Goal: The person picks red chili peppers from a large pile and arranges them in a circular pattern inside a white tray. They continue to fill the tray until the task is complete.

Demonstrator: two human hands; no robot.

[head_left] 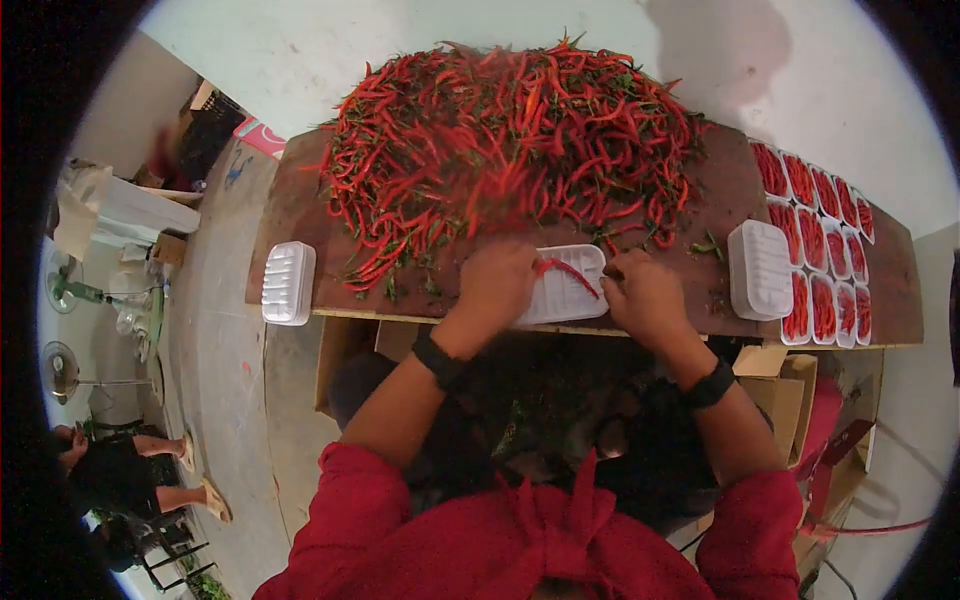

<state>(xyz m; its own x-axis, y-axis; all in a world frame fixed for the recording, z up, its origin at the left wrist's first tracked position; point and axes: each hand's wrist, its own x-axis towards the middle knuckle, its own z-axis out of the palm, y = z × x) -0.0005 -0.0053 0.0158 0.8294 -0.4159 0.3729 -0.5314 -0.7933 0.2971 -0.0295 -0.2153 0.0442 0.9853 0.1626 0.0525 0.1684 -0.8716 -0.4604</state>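
Brown and worn, the surface [300, 215] runs across our view above a grey floor [215, 330], and most of its far side is taken up by a heaped pile [510, 130] of red chillies with green stems. At the near edge, straight in front of us, a white tray [565, 302] lies with its long side along that edge, and our two hands sit at its two ends. One chilli [572, 274] lies on the tray, its long axis slanting from upper left to lower right, from the left hand [497, 283] toward the right hand [648, 298]. Its upper end meets the fingertips of the left hand, so the left is the nearer one; that grip looks closed on this end. Its lower tip stops just short of the right hand, whose fingers are folded under in a closed grip, and we cannot tell whether they hold anything. A left stack [288, 283] of empty trays overhangs the surface's near-left edge, well apart from the hands. A right stack [760, 268] stands near our right hand, with filled trays [815, 240] in rows beyond it.
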